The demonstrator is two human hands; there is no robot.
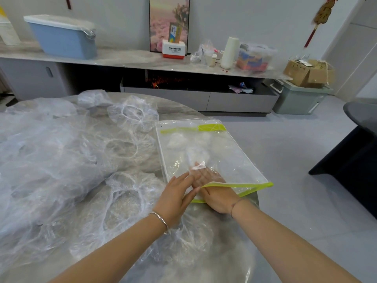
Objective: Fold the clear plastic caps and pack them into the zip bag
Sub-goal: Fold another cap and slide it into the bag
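Right hand [212, 188] inside zip bag [234, 160] — left hand [175, 197] at mouth

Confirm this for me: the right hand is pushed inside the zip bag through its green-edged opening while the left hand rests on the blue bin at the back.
One detail is wrong. The head view shows the left hand at the zip bag's green-edged opening, not on the blue bin, which sits untouched on the far counter. The right hand is indeed inside the bag.
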